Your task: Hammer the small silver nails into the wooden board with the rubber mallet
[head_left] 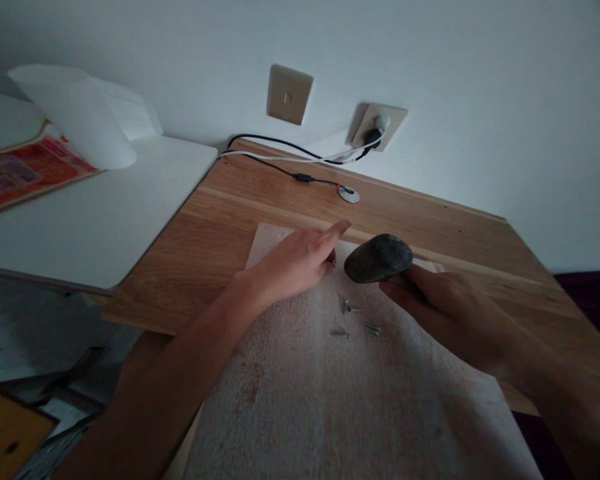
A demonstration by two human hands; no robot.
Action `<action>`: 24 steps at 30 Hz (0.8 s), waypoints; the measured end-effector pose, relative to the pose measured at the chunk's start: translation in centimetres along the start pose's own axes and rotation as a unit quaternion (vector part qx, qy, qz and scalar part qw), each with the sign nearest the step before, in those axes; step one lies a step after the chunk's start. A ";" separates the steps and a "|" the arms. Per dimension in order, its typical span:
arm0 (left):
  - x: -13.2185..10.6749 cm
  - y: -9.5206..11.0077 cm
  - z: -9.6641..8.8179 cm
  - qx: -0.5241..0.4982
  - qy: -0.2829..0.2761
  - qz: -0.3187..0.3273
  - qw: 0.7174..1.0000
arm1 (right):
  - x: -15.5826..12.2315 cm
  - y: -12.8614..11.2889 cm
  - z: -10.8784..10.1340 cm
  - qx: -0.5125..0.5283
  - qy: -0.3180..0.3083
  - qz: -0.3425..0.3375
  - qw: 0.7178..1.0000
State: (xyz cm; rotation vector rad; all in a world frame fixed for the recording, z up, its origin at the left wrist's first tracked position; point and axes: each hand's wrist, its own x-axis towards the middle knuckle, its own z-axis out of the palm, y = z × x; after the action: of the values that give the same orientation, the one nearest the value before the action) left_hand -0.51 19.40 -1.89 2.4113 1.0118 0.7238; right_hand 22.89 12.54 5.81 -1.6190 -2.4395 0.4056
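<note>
My right hand (445, 300) is closed round the handle of a hammer (377, 259) with a dark, worn head. The hammer is raised over a pale, scuffed wooden board (300, 393), just right of my left hand (300, 257). Near the board's far edge, my left hand pinches a small nail (333, 262) between thumb and fingers; only its end shows, and the index finger points outward. Several loose nails (371, 329) lie on the board between my two hands, nearer to me.
Beneath the board is a wooden table (190, 267) against the wall. Black and white cables (280, 159) run along its back to a socket (380, 127). At left, a white table (80, 227) bears a white paper roll (80, 120) and a red printed packet (30, 170).
</note>
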 end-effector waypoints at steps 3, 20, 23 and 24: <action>0.2 -0.1 -0.1 -0.005 -0.009 0.003 1.000 | 0.1 -0.2 0.1 0.007 0.007 -0.007 1.000; -0.4 -0.5 -0.1 0.011 0.013 0.021 1.000 | 1.3 -1.1 -0.7 0.000 0.016 0.019 1.000; -0.3 -0.2 -0.2 0.010 0.001 0.021 1.000 | 0.6 -0.6 -1.3 0.003 0.055 0.020 0.998; -0.2 -0.1 -0.2 0.008 -0.002 0.020 1.000 | 0.4 -0.5 -1.4 0.005 0.054 0.019 0.998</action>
State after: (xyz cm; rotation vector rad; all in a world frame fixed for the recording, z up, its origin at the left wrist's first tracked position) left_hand -0.77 19.34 -1.87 2.4521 0.9735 0.7278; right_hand 22.68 12.87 7.29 -1.6404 -2.3274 0.3271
